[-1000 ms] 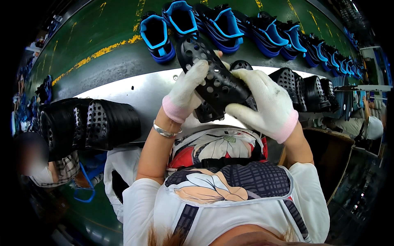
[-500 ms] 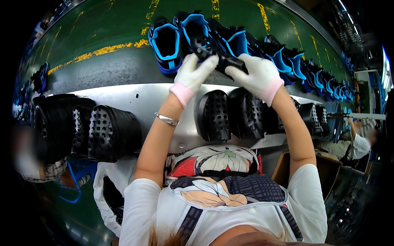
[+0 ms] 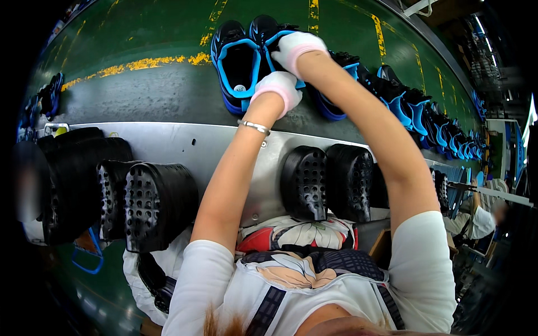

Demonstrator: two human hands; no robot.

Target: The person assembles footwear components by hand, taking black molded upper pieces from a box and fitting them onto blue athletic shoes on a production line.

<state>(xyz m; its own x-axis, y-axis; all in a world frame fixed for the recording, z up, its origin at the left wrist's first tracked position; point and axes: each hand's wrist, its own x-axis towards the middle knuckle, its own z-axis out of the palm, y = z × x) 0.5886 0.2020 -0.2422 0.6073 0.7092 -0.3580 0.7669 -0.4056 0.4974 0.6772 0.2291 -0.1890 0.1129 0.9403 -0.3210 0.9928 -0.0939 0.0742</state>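
Both of my hands, in white gloves with pink cuffs, are at a black sneaker with bright blue lining (image 3: 262, 27), which stands on the far grey surface. My left hand (image 3: 278, 88) grips the sneaker's heel end. My right hand (image 3: 300, 47) reaches over the shoe's opening with its fingers curled down, their tips mostly hidden. The black perforated insole-like piece I held earlier cannot be made out; my hands cover most of the opening. Just left of it is a matching sneaker (image 3: 221, 78), its opening facing up and a small round pale mark inside.
A long row of similar sneakers (image 3: 417, 106) runs off to the right. Along the nearer metal ledge (image 3: 168, 134) stand stacks of black perforated foot-shaped pieces, at left (image 3: 157, 196) and at centre (image 3: 305, 182). Another person (image 3: 481, 224) sits at the far right.
My hands have moved from holding the black perforated piece above the shoes to the second sneaker. My right hand has shifted left and away from me, over its opening.
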